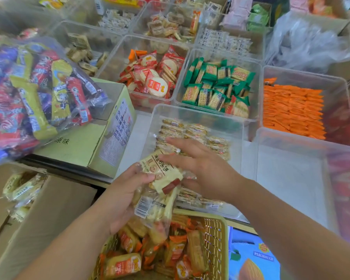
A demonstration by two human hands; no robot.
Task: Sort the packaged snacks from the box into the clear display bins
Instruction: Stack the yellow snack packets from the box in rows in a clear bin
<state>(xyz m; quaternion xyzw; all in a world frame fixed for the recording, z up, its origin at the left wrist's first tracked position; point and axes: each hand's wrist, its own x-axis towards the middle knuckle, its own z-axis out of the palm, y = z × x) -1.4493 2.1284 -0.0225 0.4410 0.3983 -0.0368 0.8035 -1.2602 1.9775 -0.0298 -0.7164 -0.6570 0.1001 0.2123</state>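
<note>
Left hand: fingers curled round a bunch of cream-and-clear plastic snack packets, held above the near edge of the white table, over a yellow plastic mesh basket of orange-wrapped snacks.

Right hand: fingers straight and spread, gripping nothing. Fingertips at the top of the bunch; contact too blurred to tell. The hand hovers over a clear plastic display bin holding a layer of matching packets.

Brown cardboard box lower left, with similar packets inside.

Behind the near bin, side by side: bins of red-wrapped round crackers, green-wrapped crackers, orange wrappers.

Far left: clear bag of mixed coloured snacks lying on a pale green carton.
</note>
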